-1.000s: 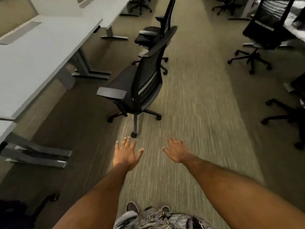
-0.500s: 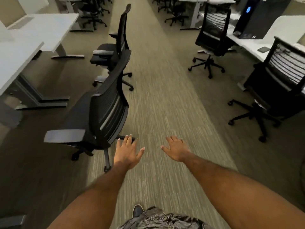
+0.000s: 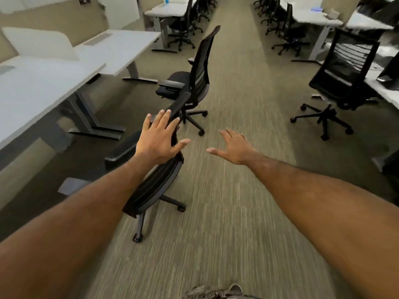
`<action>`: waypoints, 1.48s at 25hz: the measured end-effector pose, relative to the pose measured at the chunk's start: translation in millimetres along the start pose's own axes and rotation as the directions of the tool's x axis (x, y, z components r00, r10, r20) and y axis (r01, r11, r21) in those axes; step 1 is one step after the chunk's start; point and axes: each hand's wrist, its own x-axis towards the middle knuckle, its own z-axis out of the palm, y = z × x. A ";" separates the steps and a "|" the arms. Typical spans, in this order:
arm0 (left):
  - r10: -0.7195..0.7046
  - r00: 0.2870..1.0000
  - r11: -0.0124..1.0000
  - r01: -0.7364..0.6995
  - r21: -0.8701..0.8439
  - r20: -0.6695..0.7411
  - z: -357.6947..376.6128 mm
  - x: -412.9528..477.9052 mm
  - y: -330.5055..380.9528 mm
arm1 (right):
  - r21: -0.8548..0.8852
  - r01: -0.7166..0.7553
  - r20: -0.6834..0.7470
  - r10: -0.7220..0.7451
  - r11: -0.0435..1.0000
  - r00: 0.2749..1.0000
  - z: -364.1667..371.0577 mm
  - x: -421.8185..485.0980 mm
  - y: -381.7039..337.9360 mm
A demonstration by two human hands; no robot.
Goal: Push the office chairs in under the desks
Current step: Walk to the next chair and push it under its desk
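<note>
A black mesh-back office chair [image 3: 155, 186] stands in the aisle just ahead of me, its back toward me and its seat facing the white desk [image 3: 43, 87] on the left. My left hand [image 3: 158, 138] hovers with fingers spread over the top edge of the chair's back; I cannot tell whether it touches. My right hand [image 3: 234, 146] is open in the air to the right of the chair, holding nothing. A second black chair [image 3: 194, 80] stands farther down the aisle, pulled out from another white desk [image 3: 127, 46].
On the right, a black chair [image 3: 343, 83] stands out from the right-hand desks [image 3: 384, 91]. More chairs and desks line both sides farther back. The carpeted aisle [image 3: 237, 190] runs straight ahead between the rows.
I have moved forward along the aisle, so the near chair now sits right under my arms. My left hand has risen over the top of its back; the right hand has lifted too.
</note>
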 end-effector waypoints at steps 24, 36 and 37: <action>-0.665 0.695 0.676 0.716 -0.175 0.273 65.0 63.3 -99.5 | -0.134 0.574 -0.213 -0.589 0.808 0.779 -7.5 298.2 -96.2; -0.867 0.458 0.470 0.882 0.018 0.196 60.4 98.8 -116.8 | -0.120 0.778 -0.032 -0.786 0.616 0.617 -21.2 384.9 -150.5; -0.884 0.431 0.444 0.895 0.036 0.179 61.7 96.1 -120.2 | -0.122 0.803 -0.034 -0.811 0.584 0.585 -20.9 389.1 -158.2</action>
